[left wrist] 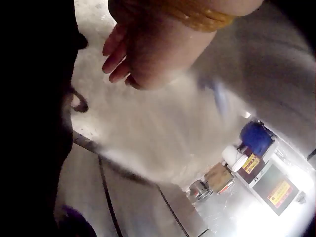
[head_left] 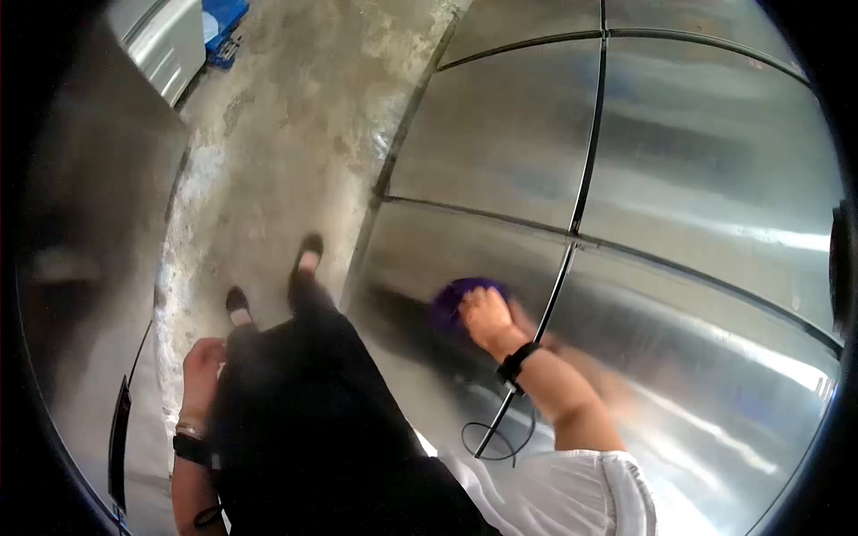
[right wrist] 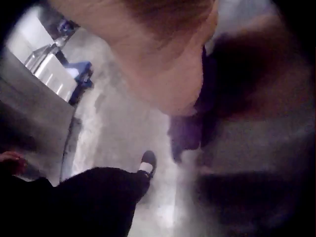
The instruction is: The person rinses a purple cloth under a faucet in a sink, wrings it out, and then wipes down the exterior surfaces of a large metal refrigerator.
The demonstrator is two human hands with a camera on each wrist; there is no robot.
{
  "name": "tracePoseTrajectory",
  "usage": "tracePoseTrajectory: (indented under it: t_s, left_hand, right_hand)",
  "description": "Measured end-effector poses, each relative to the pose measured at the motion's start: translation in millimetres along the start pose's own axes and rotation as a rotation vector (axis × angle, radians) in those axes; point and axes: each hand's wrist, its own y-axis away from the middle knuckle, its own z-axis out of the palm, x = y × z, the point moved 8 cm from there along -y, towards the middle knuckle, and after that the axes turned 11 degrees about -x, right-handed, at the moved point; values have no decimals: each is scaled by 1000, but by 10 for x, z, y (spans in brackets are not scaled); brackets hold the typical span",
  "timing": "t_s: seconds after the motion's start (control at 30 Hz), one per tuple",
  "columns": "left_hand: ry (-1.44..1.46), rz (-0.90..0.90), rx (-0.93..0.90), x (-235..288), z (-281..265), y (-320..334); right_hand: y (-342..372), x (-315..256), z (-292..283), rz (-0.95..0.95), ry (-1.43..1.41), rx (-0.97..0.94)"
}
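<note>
My right hand [head_left: 490, 319] presses a purple cloth [head_left: 445, 306] against a shiny metal panel [head_left: 402, 259] on the right side. In the right wrist view the heel of that hand [right wrist: 163, 74] covers part of the purple cloth [right wrist: 186, 133]; its fingertips are hidden there. My left hand [head_left: 204, 362] hangs beside the dark trousers, its fingers loosely bent and holding nothing. The left wrist view shows the same hand [left wrist: 148, 54] with relaxed fingers, and a bit of the purple cloth [left wrist: 76, 222] low at the left.
Metal panels with dark seams [head_left: 500, 116] line the right. Another metal surface [head_left: 98, 223] stands at the left. Between them runs a worn concrete floor [head_left: 277, 116]. A white unit [head_left: 170, 54] and a blue object [head_left: 223, 22] are at the far left. A thin cable loop [head_left: 465, 438] lies near the white sleeve.
</note>
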Motion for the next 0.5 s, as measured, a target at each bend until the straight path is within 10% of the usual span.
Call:
tracePoseTrajectory:
  t_s: [0.5]
  left_hand:
    - [132,-70,137,2349,1131,-2051]
  right_hand:
    - [-1308,6199,-2878,637,163,464]
